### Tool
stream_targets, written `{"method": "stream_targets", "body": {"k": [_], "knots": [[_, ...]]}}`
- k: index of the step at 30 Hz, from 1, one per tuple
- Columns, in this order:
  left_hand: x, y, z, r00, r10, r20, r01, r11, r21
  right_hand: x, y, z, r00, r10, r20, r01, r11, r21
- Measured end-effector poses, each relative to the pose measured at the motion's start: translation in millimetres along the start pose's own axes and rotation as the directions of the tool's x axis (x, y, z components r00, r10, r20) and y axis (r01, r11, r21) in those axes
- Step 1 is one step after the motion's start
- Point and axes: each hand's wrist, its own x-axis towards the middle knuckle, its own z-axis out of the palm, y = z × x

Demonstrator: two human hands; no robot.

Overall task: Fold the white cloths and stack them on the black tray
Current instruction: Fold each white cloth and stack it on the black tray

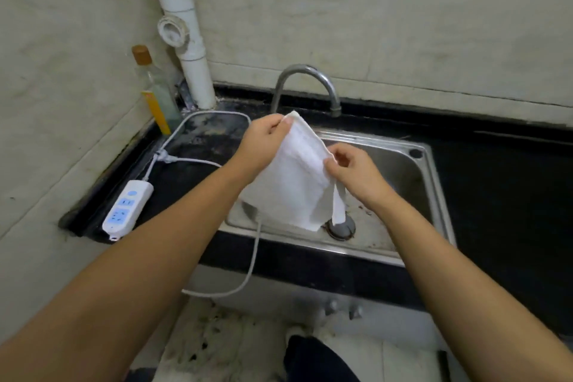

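A white cloth (pixel 299 177) hangs in the air over the steel sink (pixel 400 161). My left hand (pixel 263 143) pinches its top corner near the tap. My right hand (pixel 353 170) grips the cloth's right edge a little lower, and a narrow strip of cloth dangles below that hand. The cloth's lower end reaches down toward the sink drain (pixel 341 226). No black tray is in view.
A curved metal tap (pixel 305 80) stands behind the sink. On the black counter (pixel 502 183), at the left, lie a white power strip (pixel 127 208) and its cable (pixel 251 263), which hangs over the front edge. A glass bottle (pixel 156 93) and a white pipe (pixel 186 40) stand in the corner.
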Motion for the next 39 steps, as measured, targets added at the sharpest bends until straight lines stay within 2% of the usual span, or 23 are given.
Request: {"method": "stream_targets", "body": {"k": [2,5,7,10,13,15,21,24,27,30,33,36,39], "knots": [[-6.6,17.5,31.9,0.984,0.054,0.17,-0.062,0.997,0.045,-27.9,6.1,-30.0,0.999,0.013,-0.038,-0.013,1.0,0.01],[-18.9,50.1,90.4,0.895,0.092,0.436,-0.16,0.98,0.122,-63.8,9.4,-72.2,0.996,-0.002,-0.09,0.004,1.0,0.025],[-23.9,69.8,131.0,0.859,0.083,0.506,-0.163,0.98,0.116,-82.6,17.9,-103.9,0.983,0.008,-0.182,-0.015,0.999,-0.037],[-22.6,84.0,185.5,0.795,0.009,0.607,-0.073,0.994,0.08,-106.7,43.2,-162.0,0.946,0.047,-0.321,-0.112,0.976,-0.188],[-18.5,93.2,238.2,0.708,-0.053,0.704,-0.013,0.996,0.087,-128.8,71.6,-232.1,0.881,0.073,-0.467,-0.176,0.968,-0.181],[-12.0,99.5,276.5,0.709,-0.066,0.702,-0.017,0.994,0.11,-139.9,93.2,-283.0,0.836,0.112,-0.538,-0.209,0.97,-0.123],[20.5,131.4,399.9,0.839,-0.05,0.542,-0.068,0.979,0.195,-151.9,161.0,-419.4,0.744,0.211,-0.634,-0.256,0.966,0.021],[24.6,159.5,445.1,0.916,0.037,0.4,-0.083,0.992,0.098,-157.7,185.6,-469.4,0.707,0.242,-0.665,-0.229,0.967,0.109],[15.1,168.7,475.3,0.941,0.013,0.337,-0.001,0.999,-0.038,-172.8,207.7,-497.5,0.703,0.248,-0.666,-0.173,0.969,0.178],[-11.1,150.6,493.8,0.91,-0.058,0.411,0.091,0.994,-0.06,-196.0,235.9,-499.3,0.717,0.29,-0.634,-0.2,0.957,0.211],[-45.9,118.6,502.4,0.842,-0.191,0.505,0.198,0.979,0.041,-227.3,268.2,-482.1,0.724,0.368,-0.583,-0.277,0.93,0.243],[-78.0,89.4,504.1,0.752,-0.27,0.601,0.239,0.962,0.133,-264.5,302.6,-460.3,0.744,0.472,-0.473,-0.404,0.881,0.245],[-93.4,72.7,505.9,0.692,-0.317,0.648,0.25,0.948,0.197,-293.9,324.9,-446.4,0.717,0.581,-0.385,-0.526,0.813,0.249]]}}
